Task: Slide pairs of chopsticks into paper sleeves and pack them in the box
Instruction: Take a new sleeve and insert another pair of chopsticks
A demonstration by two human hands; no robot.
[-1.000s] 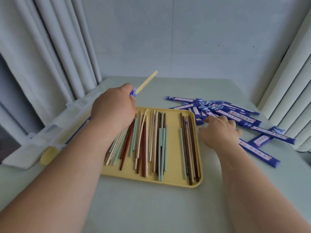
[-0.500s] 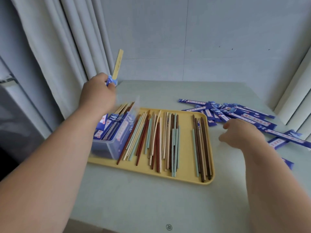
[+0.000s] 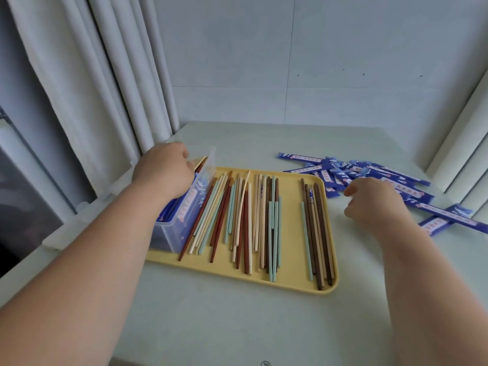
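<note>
A clear plastic box (image 3: 182, 225) stands on the left end of the yellow tray (image 3: 290, 283) and holds blue-sleeved pairs. My left hand (image 3: 163, 173) reaches down into the box's far end, gripping a sleeved pair of chopsticks whose cream tips (image 3: 199, 161) poke out beside my fingers. Several loose chopsticks (image 3: 245, 220) in cream, teal, red and brown lie lengthwise on the tray, with a brown group (image 3: 317, 233) at its right. Empty blue paper sleeves (image 3: 369, 170) are strewn on the table right of the tray. Just in front of them hovers my right hand (image 3: 372, 202), loosely curled and holding nothing.
The pale green table (image 3: 237, 326) meets a grey wall at the back. White curtains hang at the left (image 3: 105, 88) close behind the box and at the right (image 3: 462, 154) beside the sleeves. The table's left edge runs just beside the box.
My left hand has swung left and lowered the sleeved pair from upright above the box down into it. My right hand has lifted slightly off the sleeves.
</note>
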